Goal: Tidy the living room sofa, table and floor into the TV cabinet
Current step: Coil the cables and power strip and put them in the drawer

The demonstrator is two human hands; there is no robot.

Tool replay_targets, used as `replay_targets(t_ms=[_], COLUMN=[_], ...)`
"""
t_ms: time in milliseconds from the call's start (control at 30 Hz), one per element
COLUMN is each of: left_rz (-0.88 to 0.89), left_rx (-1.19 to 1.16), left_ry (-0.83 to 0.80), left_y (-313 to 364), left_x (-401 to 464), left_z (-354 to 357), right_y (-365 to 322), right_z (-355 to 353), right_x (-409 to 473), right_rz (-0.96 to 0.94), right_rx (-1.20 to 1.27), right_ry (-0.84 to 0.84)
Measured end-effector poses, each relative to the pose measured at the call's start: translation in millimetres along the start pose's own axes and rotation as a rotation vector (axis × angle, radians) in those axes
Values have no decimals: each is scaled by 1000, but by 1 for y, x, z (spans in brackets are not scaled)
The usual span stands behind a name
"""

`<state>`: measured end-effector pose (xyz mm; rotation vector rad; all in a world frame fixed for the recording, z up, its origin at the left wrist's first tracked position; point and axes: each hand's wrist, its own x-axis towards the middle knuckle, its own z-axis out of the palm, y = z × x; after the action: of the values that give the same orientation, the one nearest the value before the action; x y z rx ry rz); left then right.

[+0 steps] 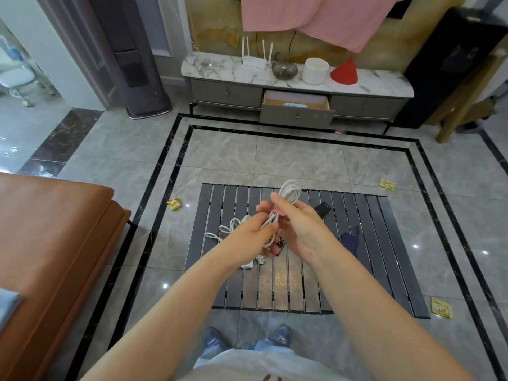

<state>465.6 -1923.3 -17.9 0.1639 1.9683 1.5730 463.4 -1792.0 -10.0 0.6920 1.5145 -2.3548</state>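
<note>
A white cable (288, 192) is bundled in loops above the dark slatted table (390, 257). My right hand (298, 229) grips the bundle, its top loops sticking up past the fingers. My left hand (254, 229) pinches the cable strands just below. Loose loops (231, 228) trail down to the left onto the table, ending at a white plug block (247, 264). A small dark object (280, 244) shows between my palms; what it is cannot be told. The TV cabinet (228, 92) stands at the far wall with its middle drawer (297, 105) pulled open.
A black remote (322, 209) and a dark blue item (350, 242) lie on the table. Yellow snack packets lie on the floor at left (174, 204), right (387, 184) and near right (441, 307). The orange sofa (55, 229) is at left. A router, bowl, white pot and red cone sit on the cabinet.
</note>
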Motion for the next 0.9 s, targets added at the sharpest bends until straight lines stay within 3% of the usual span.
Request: replay_targets(t_ms=[167, 267, 400, 533, 733, 900], left_rz=[143, 131, 2, -96, -176, -352], left_rx=[800, 1007, 829, 996, 644, 566], left_ry=[134, 163, 113, 46, -238, -161], left_y=[-9, -16, -25, -38, -73, -136], left_x=[8, 10, 7, 9, 15, 26], left_z=[1, 8, 10, 8, 1, -30], right_y=[9, 17, 23, 32, 54, 62], right_z=[0, 0, -6, -8, -25, -47], right_x=[3, 7, 10, 12, 40, 79], right_rz=[12, 29, 19, 54, 121, 166], right_rx=[28, 76, 102, 109, 26, -167], right_ry=[67, 137, 139, 133, 275, 252])
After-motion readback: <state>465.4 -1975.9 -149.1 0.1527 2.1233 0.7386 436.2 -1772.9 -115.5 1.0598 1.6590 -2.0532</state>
